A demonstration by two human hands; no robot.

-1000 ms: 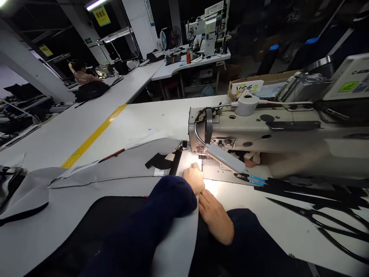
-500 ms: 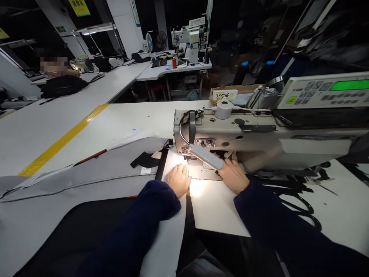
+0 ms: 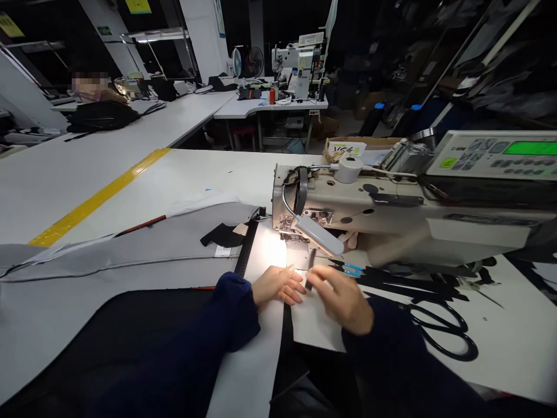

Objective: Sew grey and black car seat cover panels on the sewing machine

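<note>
My left hand (image 3: 278, 284) lies open, fingers flat on the light grey fabric (image 3: 130, 255) just in front of the sewing machine's (image 3: 348, 200) needle area. My right hand (image 3: 343, 297) is beside it, slightly blurred, its fingers pinched on a small dark strip (image 3: 310, 270) that stands up between the two hands. A black band (image 3: 246, 255) runs along the fabric's edge to the left of the needle. The machine's small lamp (image 3: 317, 235) lights the plate and my fingers.
Black scissors (image 3: 444, 331) and blue-handled snips (image 3: 350, 268) lie right of my hands among black strips. A control panel (image 3: 500, 154) sits on the machine. A yellow line (image 3: 100, 197) crosses the table. A person (image 3: 91, 87) sits far left; another sewing machine (image 3: 300, 61) stands behind.
My right hand has come out from under the machine arm toward me and now pinches a dark strip. My left hand slid back a little and flattened.
</note>
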